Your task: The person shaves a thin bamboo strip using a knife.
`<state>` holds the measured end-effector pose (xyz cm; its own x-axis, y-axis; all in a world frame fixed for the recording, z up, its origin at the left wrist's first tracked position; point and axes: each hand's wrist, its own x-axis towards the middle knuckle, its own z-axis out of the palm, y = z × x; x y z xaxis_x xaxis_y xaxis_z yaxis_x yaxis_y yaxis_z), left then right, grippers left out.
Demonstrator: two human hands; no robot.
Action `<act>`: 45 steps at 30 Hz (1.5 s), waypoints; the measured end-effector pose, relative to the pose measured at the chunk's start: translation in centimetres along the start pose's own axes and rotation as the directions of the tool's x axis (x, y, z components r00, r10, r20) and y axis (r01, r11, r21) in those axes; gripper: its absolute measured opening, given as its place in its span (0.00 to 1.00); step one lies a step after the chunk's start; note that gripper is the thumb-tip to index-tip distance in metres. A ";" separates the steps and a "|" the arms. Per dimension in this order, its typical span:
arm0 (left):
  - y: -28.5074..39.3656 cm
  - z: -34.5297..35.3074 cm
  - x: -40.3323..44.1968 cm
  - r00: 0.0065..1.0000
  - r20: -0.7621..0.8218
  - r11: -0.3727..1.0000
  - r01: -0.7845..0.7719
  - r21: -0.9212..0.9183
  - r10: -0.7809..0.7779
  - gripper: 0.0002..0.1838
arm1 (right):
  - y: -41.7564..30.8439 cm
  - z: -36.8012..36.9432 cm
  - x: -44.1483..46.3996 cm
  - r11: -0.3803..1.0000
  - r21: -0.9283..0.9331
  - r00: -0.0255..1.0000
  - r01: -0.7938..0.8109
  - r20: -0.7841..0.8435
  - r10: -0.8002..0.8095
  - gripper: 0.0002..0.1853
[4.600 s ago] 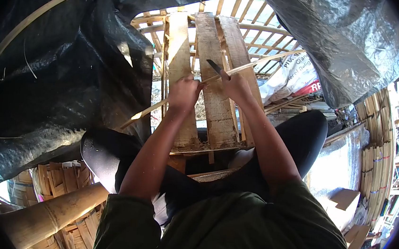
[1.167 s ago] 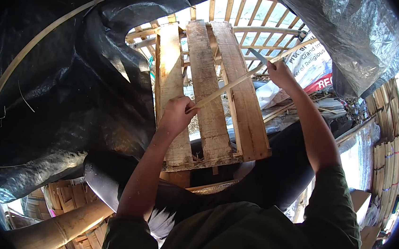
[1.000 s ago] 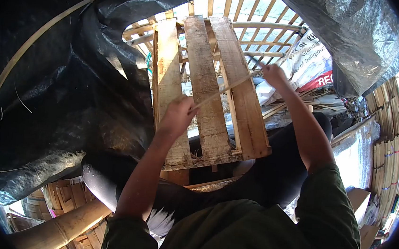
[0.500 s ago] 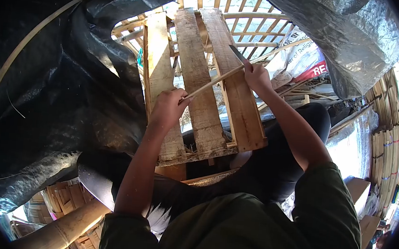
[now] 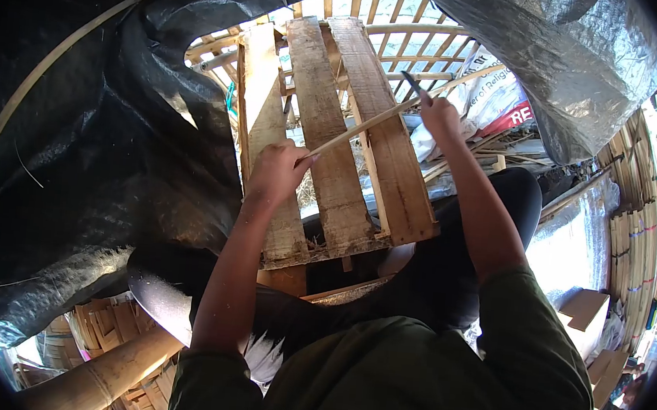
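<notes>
A long thin bamboo strip (image 5: 362, 127) runs slantwise over a slatted wooden table (image 5: 326, 138). My left hand (image 5: 275, 171) is closed around the strip's near end, above the left and middle slats. My right hand (image 5: 440, 121) is closed on the handle of a knife (image 5: 415, 86), beyond the right slat. The dark blade points up and left and crosses the strip, seemingly touching it. Most of the knife's handle is hidden inside my fingers.
Black plastic sheeting (image 5: 114, 155) hangs at the left, silver sheeting (image 5: 575, 63) at the upper right. Behind the table stands a bamboo lattice (image 5: 406, 32). A thick bamboo pole (image 5: 103, 373) lies lower left. Bundled bamboo strips (image 5: 637, 248) and a cardboard box (image 5: 586, 309) are at the right.
My right hand has moved outward along the strip with the knife, up and to the right. My left hand keeps its hold in nearly the same place.
</notes>
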<state>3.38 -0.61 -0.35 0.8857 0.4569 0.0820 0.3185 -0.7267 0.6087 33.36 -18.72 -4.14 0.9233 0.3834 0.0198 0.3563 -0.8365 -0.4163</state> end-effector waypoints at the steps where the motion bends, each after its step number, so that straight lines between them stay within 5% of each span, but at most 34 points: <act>1: 0.0 0.0 0.0 1.000 0.010 1.000 0.015 0.002 -0.015 0.15 | -0.1 0.7 -0.6 1.000 -0.006 1.000 0.031 -0.005 -0.031 0.33; 3: -0.1 -0.2 0.2 0.999 0.020 1.000 0.025 0.000 -0.025 0.15 | -0.1 0.9 -0.5 0.995 0.002 0.995 0.103 0.013 -0.103 0.33; 7: 0.1 0.0 -0.1 1.000 0.002 0.997 -0.005 0.074 0.005 0.13 | 1.2 -0.4 1.8 0.998 0.039 0.997 -0.053 0.066 0.051 0.35; 10: -0.1 -0.3 0.2 1.000 0.030 0.998 0.003 0.059 -0.005 0.14 | -0.4 0.2 -0.5 0.995 -0.005 0.993 0.096 0.073 -0.096 0.35; 17: -0.4 -0.1 0.4 1.000 0.024 0.997 -0.018 0.070 0.016 0.17 | -0.2 0.3 0.0 0.996 0.086 0.998 -0.011 0.061 0.006 0.36; 18: -0.2 -0.3 0.4 0.999 0.034 0.998 0.009 0.066 -0.011 0.17 | -0.7 0.8 -0.8 0.996 0.045 0.995 0.077 0.057 -0.080 0.36; 21: 0.1 -0.3 0.2 0.999 0.036 0.998 0.022 0.067 -0.025 0.17 | -1.0 -0.4 -0.9 0.997 0.004 0.979 0.077 0.191 -0.076 0.36; 27: 0.2 -0.6 0.2 0.998 0.034 0.995 0.050 0.086 -0.054 0.16 | -1.6 0.5 -1.4 0.992 0.108 0.994 0.071 0.073 -0.079 0.34; 31: -0.3 -0.3 0.1 1.000 0.011 0.996 -0.025 0.083 0.024 0.17 | -1.9 -0.4 -1.5 0.983 0.019 0.933 0.185 0.311 -0.181 0.37; 32: -0.3 -0.2 0.2 0.998 -0.014 0.994 -0.060 0.095 0.062 0.17 | -1.6 -1.2 -0.8 0.999 0.039 0.961 0.036 0.274 -0.046 0.38; 35: 0.1 -0.6 0.1 1.000 0.019 0.996 -0.015 0.084 0.014 0.16 | -0.8 -1.7 0.6 0.998 0.035 0.992 -0.057 0.112 0.053 0.38; 37: -0.5 -0.3 0.3 1.000 0.026 0.995 -0.017 0.094 0.014 0.16 | -2.2 0.3 -1.8 0.998 0.007 0.991 0.057 0.122 -0.057 0.31; 40: -0.2 -0.4 0.6 0.999 0.034 0.994 -0.019 0.110 0.015 0.16 | -3.5 -1.0 -3.2 0.989 0.020 0.951 0.146 0.274 -0.146 0.35; 41: -0.1 -0.4 0.4 0.999 0.037 0.992 -0.015 0.122 0.010 0.16 | -2.8 -1.6 -1.3 0.997 0.058 0.924 0.054 0.375 -0.072 0.36; 43: -0.1 -0.3 0.4 0.998 0.057 0.990 -0.009 0.141 0.001 0.15 | -1.2 -2.2 0.4 1.000 -0.002 0.984 -0.019 0.179 0.020 0.36; 45: 0.1 -0.3 0.3 0.998 0.041 0.993 0.052 0.106 -0.056 0.14 | -3.6 -1.9 -2.6 0.997 0.069 0.982 0.038 0.181 -0.049 0.37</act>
<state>3.62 -0.39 -0.01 0.8796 0.4754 0.0150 0.3976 -0.7524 0.5252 29.98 -17.44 -0.94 0.8635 0.4888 -0.1244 0.3800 -0.7927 -0.4767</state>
